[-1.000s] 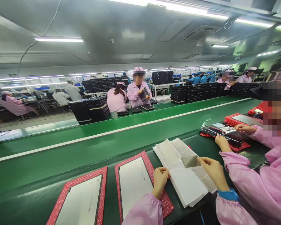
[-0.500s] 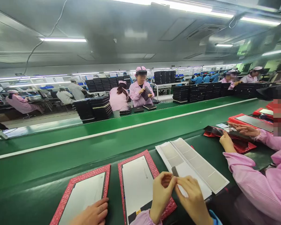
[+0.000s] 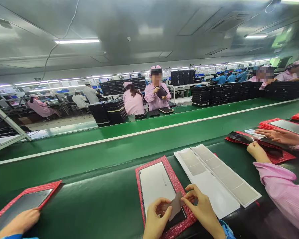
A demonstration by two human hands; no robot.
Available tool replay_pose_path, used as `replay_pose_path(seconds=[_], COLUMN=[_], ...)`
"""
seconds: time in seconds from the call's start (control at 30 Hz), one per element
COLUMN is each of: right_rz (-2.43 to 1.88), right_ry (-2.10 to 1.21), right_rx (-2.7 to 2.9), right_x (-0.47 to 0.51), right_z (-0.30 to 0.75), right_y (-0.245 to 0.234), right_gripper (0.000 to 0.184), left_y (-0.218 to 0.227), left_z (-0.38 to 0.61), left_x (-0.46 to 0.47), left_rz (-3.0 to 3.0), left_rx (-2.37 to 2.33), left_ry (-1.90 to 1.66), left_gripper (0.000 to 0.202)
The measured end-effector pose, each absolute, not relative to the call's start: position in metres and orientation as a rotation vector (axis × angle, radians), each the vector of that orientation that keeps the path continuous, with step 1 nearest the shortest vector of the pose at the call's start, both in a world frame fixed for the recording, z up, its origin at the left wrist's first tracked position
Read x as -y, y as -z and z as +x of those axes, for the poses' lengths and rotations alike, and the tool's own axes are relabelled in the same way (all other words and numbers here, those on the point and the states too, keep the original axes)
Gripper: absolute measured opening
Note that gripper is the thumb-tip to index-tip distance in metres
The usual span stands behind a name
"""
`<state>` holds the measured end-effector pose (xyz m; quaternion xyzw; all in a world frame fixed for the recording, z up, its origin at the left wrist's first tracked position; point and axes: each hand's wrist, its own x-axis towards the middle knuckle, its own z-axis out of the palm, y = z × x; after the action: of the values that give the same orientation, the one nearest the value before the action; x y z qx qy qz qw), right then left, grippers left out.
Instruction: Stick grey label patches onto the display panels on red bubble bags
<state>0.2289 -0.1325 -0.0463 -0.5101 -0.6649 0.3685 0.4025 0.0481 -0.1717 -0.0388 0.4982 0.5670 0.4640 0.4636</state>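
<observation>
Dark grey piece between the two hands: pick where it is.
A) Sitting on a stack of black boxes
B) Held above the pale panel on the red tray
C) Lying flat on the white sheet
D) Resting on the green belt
B. The dark grey piece is held up between the left hand and the right hand, above the pale panel on the red tray.

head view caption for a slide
Left hand and right hand pinch a small grey rectangular sheet above a white panel in a red tray
</observation>
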Motion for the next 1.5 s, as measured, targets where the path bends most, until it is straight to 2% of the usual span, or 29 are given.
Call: replay_pose_path(seconds=[0.1, 0.3, 0.47, 0.83, 1.5], right_rz=[-1.273, -1.189, -1.144, -1.149, -1.166], right_ry=[-1.099, -1.191, -1.310, -1.221, -1.136], right_rx=[1.648, 1.700, 1.710, 1.834, 1.881], right_x=[0.135, 0.142, 0.142, 0.144, 0.146], right_z=[0.231, 0.232, 0.233, 0.232, 0.231], right_y=[0.044, 0.049, 0.062, 0.058, 0.061], right_gripper=[0.025, 0.023, 0.024, 0.013, 0.012], left_y=[0.041, 0.041, 0.045, 0.050, 0.054], left_z=[0.039, 0.028, 0.025, 0.023, 0.020], left_x=[0.175, 0.182, 0.186, 0.187, 0.188], left_rz=[1.207, 1.193, 1.179, 1.197, 1.206], left_rx=[-1.406, -1.424, -1.480, -1.482, -1.462], left_ry=[-1.089, -1.114, -1.053, -1.036, -0.985], left_gripper=[0.028, 0.032, 0.043, 0.043, 0.050])
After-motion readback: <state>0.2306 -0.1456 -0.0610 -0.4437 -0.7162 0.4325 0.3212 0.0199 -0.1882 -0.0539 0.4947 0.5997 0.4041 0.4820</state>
